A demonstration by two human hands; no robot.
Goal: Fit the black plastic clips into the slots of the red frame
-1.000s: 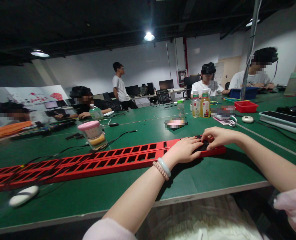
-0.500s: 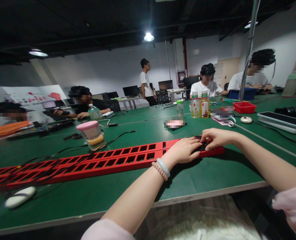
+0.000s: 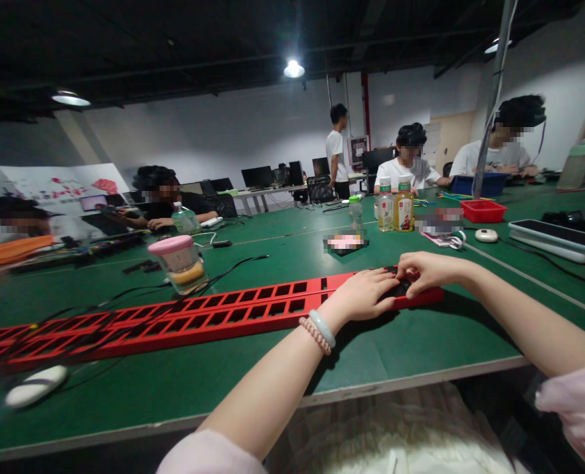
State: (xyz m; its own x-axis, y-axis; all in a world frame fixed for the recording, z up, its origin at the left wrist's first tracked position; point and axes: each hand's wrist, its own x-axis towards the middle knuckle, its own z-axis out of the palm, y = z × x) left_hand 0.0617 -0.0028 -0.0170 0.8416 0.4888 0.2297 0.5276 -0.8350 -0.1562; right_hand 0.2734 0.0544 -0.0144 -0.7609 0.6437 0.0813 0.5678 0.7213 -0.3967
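A long red slotted rack [image 3: 233, 309] lies across the green table [image 3: 421, 342]. Both my hands rest on its right end. My left hand [image 3: 364, 296] lies palm down over the rack, fingers curled forward onto a small dark object [image 3: 400, 288]. My right hand [image 3: 423, 270] meets it from the right, fingertips pinched on the same dark object. What that object is cannot be made out. Bracelets circle my left wrist.
A pink-lidded jar [image 3: 180, 263] stands behind the rack, with black cables around it. A white mouse [image 3: 35, 385] lies at the front left. Drink bottles [image 3: 395, 205], a red tray [image 3: 483, 210] and a flat white device [image 3: 559, 240] sit to the right. Several people work around the table; one stands at the back.
My hands have stayed at the rack's right end. The standing person at the back has walked to the right. The view has shifted slightly.
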